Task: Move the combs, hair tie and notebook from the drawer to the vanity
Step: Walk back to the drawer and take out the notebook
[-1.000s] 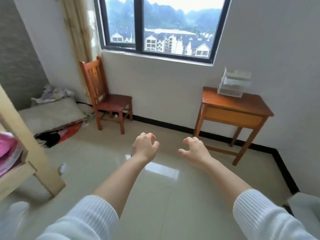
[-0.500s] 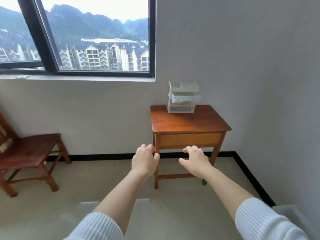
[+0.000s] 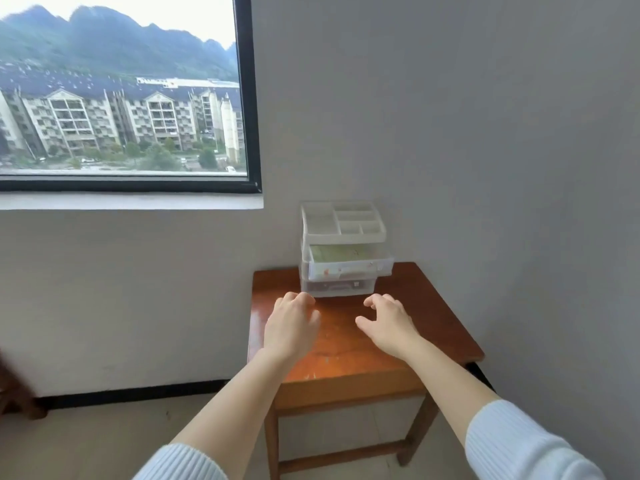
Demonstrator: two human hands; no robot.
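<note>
A small wooden vanity table (image 3: 433, 306) stands against the wall in the corner. At its back sits a clear plastic drawer organiser (image 3: 343, 223) with a divided tray on top. Its upper drawer (image 3: 349, 268) is pulled partly out, and a pale green flat thing, perhaps the notebook (image 3: 341, 252), lies inside. The lower drawer (image 3: 337, 288) is closed, its contents blurred. My left hand (image 3: 291, 323) and my right hand (image 3: 389, 322) hover over the tabletop just in front of the organiser, fingers loosely curled and apart, holding nothing. Combs and hair tie are not visible.
A window (image 3: 121, 91) with a dark frame and a white sill is on the left wall section. The grey side wall (image 3: 519, 168) runs close along the table's right edge. A dark wooden chair edge (image 3: 14, 393) shows at far left on the tiled floor.
The view has swung right and closed in on the table. My hands, held out in front before, are now above the tabletop near the organiser.
</note>
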